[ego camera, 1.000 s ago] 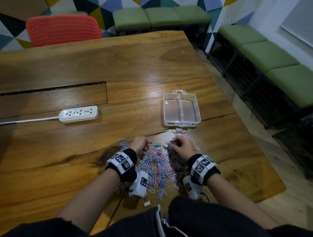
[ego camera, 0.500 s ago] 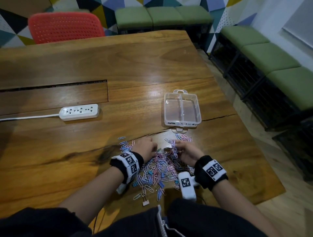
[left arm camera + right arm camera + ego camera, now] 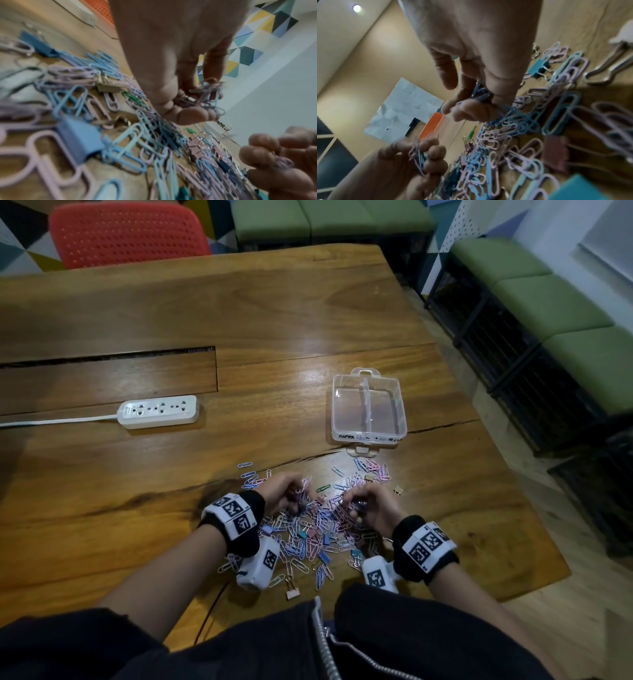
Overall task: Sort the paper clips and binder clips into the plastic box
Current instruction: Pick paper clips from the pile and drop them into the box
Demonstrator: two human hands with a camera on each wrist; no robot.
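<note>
A heap of pastel paper clips (image 3: 318, 529) mixed with small binder clips (image 3: 323, 558) lies on the wooden table (image 3: 274, 313) near its front edge. My left hand (image 3: 291, 491) sits at the heap's left and grips a bunch of paper clips (image 3: 208, 94) in curled fingers. At the heap's right, my right hand (image 3: 359, 501) pinches several blue paper clips (image 3: 481, 93) just above the pile. The clear plastic box (image 3: 368, 405), two compartments with nothing in them, stands just beyond the heap. One binder clip (image 3: 292, 589) lies apart at the front.
A white power strip (image 3: 159, 411) with its cord lies to the left. A long slot (image 3: 102, 357) crosses the table behind it. A red chair (image 3: 126, 232) and green benches (image 3: 548, 302) stand beyond the table's far and right edges.
Both hands have shifted within the heap and gathered clips into their fingers. The head view has moved closer and slightly lower; the box has stayed in place.
</note>
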